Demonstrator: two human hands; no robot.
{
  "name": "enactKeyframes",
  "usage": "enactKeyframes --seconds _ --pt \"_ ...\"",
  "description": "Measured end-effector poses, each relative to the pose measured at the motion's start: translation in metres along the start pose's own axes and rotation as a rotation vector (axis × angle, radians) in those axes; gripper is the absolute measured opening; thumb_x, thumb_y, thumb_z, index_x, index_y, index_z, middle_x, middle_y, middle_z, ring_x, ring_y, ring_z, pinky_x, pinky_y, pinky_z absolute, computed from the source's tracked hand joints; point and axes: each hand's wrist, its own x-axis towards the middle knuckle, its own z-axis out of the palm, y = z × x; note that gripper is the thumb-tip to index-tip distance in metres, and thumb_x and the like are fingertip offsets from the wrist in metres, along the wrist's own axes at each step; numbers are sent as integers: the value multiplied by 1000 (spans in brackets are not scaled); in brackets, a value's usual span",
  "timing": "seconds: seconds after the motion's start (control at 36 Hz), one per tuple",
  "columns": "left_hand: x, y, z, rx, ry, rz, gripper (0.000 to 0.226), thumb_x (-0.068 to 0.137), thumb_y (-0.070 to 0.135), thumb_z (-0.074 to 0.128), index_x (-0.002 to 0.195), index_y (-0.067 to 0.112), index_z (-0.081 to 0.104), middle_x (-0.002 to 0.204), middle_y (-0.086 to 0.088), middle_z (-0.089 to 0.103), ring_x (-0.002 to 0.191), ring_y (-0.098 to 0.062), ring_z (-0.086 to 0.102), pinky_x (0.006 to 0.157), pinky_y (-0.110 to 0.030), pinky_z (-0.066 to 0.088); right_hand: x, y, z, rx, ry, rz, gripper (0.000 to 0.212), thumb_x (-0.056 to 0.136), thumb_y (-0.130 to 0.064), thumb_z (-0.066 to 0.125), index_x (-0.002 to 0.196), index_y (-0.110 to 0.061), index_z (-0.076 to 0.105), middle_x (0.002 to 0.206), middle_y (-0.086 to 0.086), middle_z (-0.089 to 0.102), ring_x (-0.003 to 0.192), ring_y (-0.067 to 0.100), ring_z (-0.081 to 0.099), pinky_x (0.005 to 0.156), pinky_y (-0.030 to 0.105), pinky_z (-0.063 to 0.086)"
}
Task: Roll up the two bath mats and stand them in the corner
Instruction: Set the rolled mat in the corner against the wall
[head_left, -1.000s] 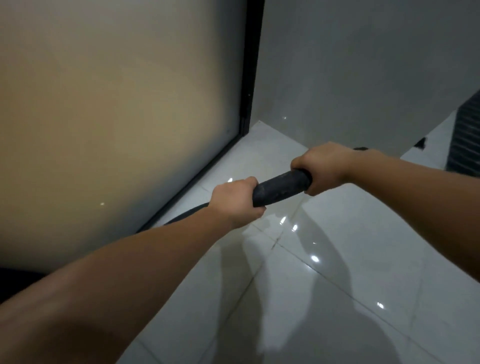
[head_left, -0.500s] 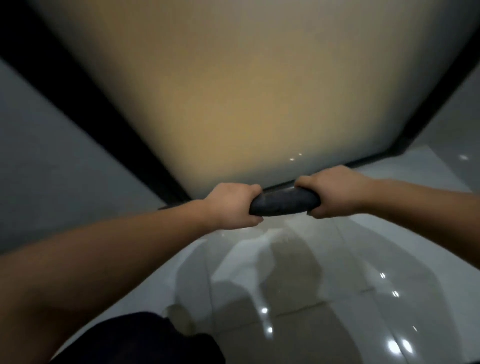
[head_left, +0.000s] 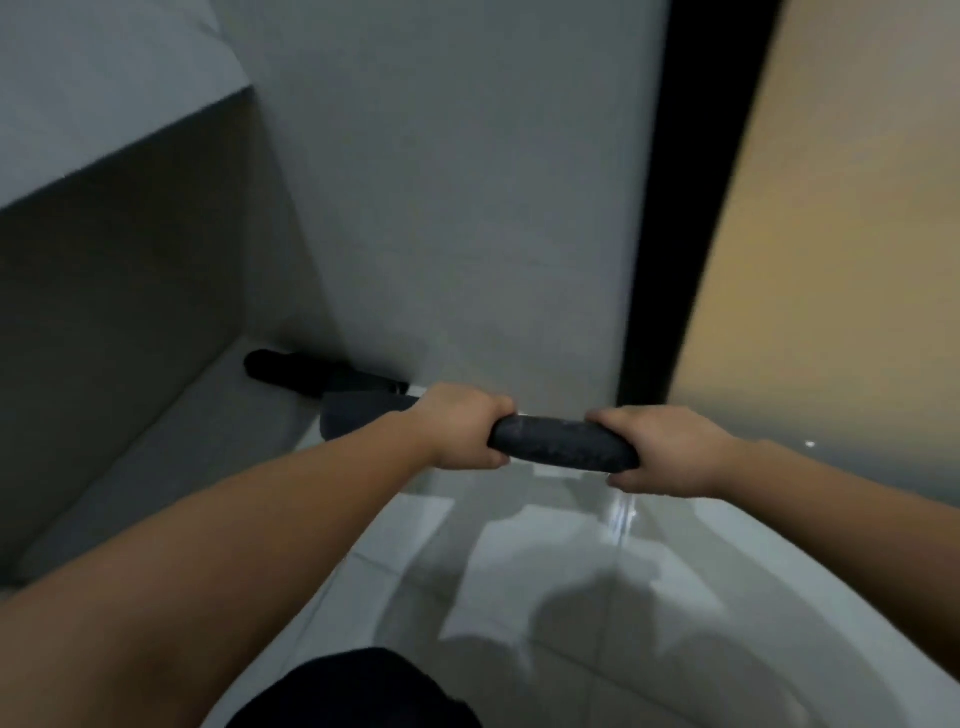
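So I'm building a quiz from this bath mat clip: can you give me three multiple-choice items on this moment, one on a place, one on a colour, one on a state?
1. Where does the dark object on the floor lie?
A. At the foot of the grey wall, beyond the left hand
B. Against the amber panel
C. Under the right forearm

2. What colour is the rolled bath mat?
A. White
B. Dark grey to black
C. Amber

3. How is the rolled mat held?
A. One hand, hanging down
B. Lying on the floor, untouched
C. Both hands, roughly level, above the floor

Answers:
1 A: the dark object sits where the grey wall meets the tiled floor.
2 B: the rolled bath mat shows dark between the fists.
3 C: the left hand and the right hand each grip one end, clear of the tiles.
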Motion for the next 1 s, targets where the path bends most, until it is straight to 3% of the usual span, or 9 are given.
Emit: enactKeyframes --seconds 0.22,0.39,0.53,0.58,0.67,0.78,0.83,0.89,1.0 --pt "-25 -122 75 -144 9 -46 25 80 41 63 98 25 55 96 2 66 90 -23 62 67 -28 38 93 -62 51 27 -72 85 35 69 -38 59 102 -35 46 92 -9 64 82 16 61 69 35 51" --pt "-36 -178 92 -132 29 -186 26 78 31 63 102 25 58 108 -1 64 104 -25 57 91 -34 36 157 -106 59 90 -97 103 28 74 -35 61 100 -36 50 82 -10 62 73 12 57 61 27 40" --pt "-38 -208 108 -125 33 -272 65 77 25 65 138 15 44 143 -8 43 134 -26 35 113 -36 20 195 -125 78 210 -125 97 32 74 -34 64 104 -32 52 81 -9 60 71 11 55 59 24 37" --pt "-38 -216 114 -144 77 -342 71 78 22 66 142 14 38 149 -11 35 139 -28 28 116 -35 15 216 -123 89 272 -140 99 35 74 -34 66 106 -30 54 87 -7 63 76 13 58 63 25 41" --pt "-42 -230 126 -207 237 -483 57 78 20 65 132 12 48 136 -12 47 127 -31 42 107 -35 30 251 -125 102 359 -151 126 38 70 -32 69 106 -29 58 90 -6 66 77 14 61 68 27 49" --pt "-50 -244 137 -562 208 -780 36 90 22 59 122 7 51 111 -15 64 104 -31 60 84 -31 44 295 -140 120 516 -225 163 37 69 -27 72 104 -25 61 95 1 68 85 20 64 80 36 53" --pt "-50 -250 146 -769 183 -973 40 95 27 53 127 4 47 114 -19 64 107 -32 61 87 -31 45 315 -150 128 611 -233 168 33 68 -26 73 99 -24 61 93 3 68 84 20 63 80 37 53" --pt "-44 -256 159 -1001 217 -1142 53 97 37 48 135 1 41 127 -21 58 116 -34 57 99 -36 45 331 -160 136 687 -239 150 26 70 -25 73 94 -23 61 88 3 67 80 19 63 74 32 52" --pt "-22 -269 189 -1343 339 -1241 76 81 65 47 129 7 48 122 -17 62 107 -34 63 96 -48 50 361 -180 154 902 -259 115 20 64 -19 72 82 -16 63 70 5 66 60 17 63 54 27 51"
